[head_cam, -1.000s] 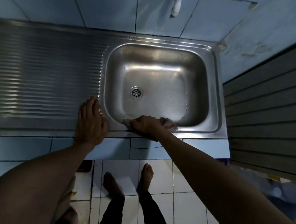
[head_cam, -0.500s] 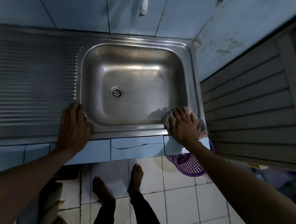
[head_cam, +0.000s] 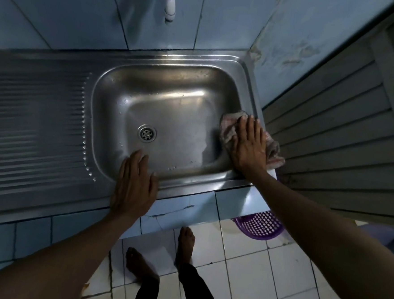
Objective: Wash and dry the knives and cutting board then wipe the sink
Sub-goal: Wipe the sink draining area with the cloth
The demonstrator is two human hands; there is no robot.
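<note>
The steel sink has an empty basin with a round drain and water drops on its walls. My right hand lies flat, fingers straight, on a crumpled pale pink cloth and presses it on the sink's right rim. The cloth spills over the rim's right edge. My left hand rests flat on the front rim, its fingertips reaching over the basin's edge. No knives or cutting board are in view.
A ribbed steel drainboard stretches left of the basin. A white tap hangs from the tiled wall behind. A slatted grey panel stands close on the right. A purple basket sits on the white floor tiles by my bare feet.
My right hand has slid the cloth from the front rim round the front right corner and up the right rim. My left hand has shifted right along the front rim.
</note>
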